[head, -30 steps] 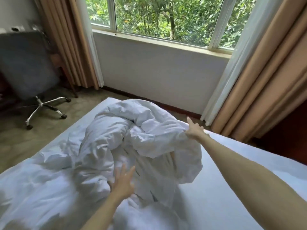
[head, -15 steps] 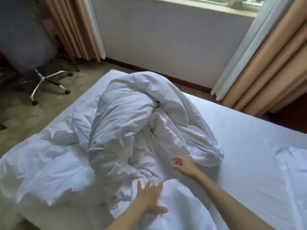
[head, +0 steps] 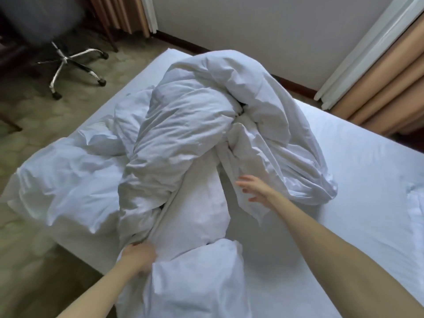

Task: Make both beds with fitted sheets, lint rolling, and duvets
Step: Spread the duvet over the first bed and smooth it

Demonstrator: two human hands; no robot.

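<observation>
White duvet (head: 197, 125) — left grip (head: 137, 254) on it

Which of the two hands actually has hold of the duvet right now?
The left hand, at the bed's near edge: it is closed on a duvet fold. The right hand is open with fingers spread, gripping nothing.

Looking down through the head camera, I see a white duvet (head: 195, 125) heaped in a twisted bundle on the bed (head: 358, 180), which wears a smooth white fitted sheet. My left hand (head: 137, 255) is closed on a fold of the duvet near the bed's near edge. My right hand (head: 254, 191) is spread, fingers apart, just beside a loose flap of the duvet; I cannot tell whether it touches. An office chair (head: 68, 56) stands on the carpet at upper left, and beige curtains (head: 378, 88) hang at right.
</observation>
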